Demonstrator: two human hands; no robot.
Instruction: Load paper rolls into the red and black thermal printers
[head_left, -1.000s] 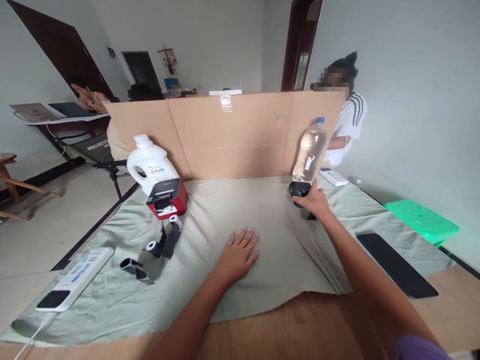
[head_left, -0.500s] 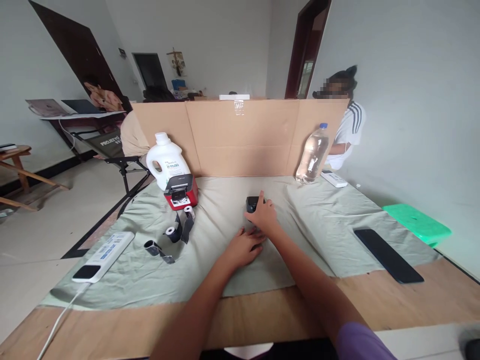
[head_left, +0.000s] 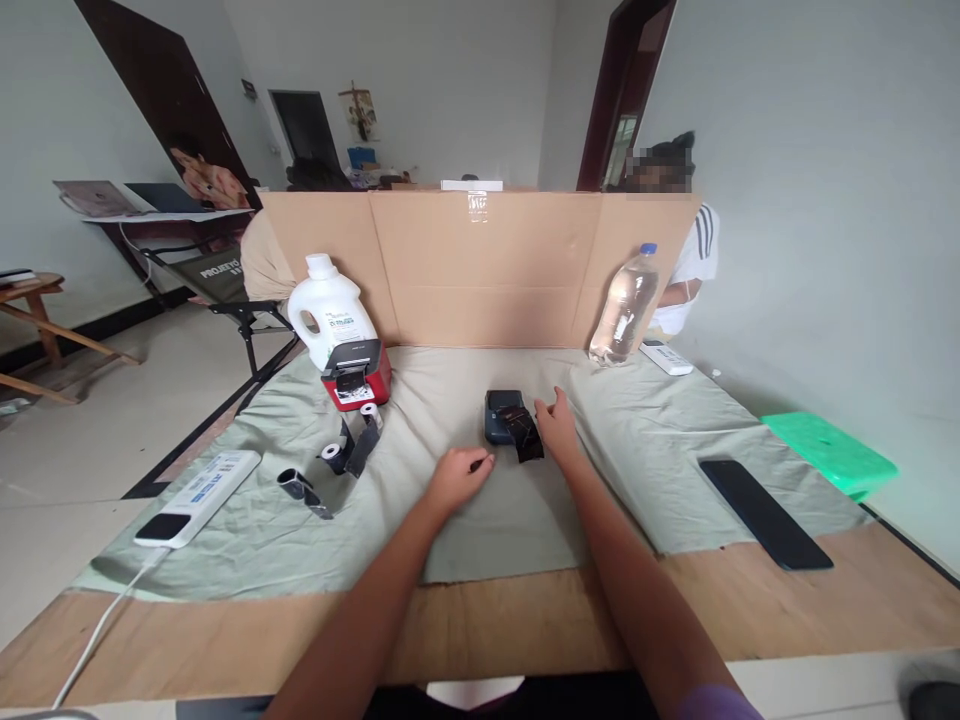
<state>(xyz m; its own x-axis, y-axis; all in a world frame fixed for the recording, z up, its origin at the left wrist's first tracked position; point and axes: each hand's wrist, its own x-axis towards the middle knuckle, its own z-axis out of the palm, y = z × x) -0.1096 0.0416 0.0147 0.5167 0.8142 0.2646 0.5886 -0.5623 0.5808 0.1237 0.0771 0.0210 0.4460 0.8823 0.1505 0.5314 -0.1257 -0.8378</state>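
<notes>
A small dark box-shaped device (head_left: 495, 428), which looks like a mini printer, rests on the cloth in front of me. A black strip of paper (head_left: 528, 438) lies across its right side and hangs over its near edge. To the left and nearer stands my left hand (head_left: 457, 480), its fingers curled closed. A dark spot shows between its thumb and fingers, too small to name. My right hand (head_left: 559, 428) is just right of the strip, thumb and index finger apart, holding nothing.
At left are a red and black printer (head_left: 379, 385), black paper rolls (head_left: 334, 458), a white jug (head_left: 337, 310) and a power strip (head_left: 214, 485). A water bottle (head_left: 624, 310) and a phone (head_left: 765, 515) are at right. A cardboard screen (head_left: 480, 300) closes the back, with people beyond.
My hands have moved apart, left hand to the left and right hand to the right. The device and black strip, largely covered before, now show. The left fingers have curled in.
</notes>
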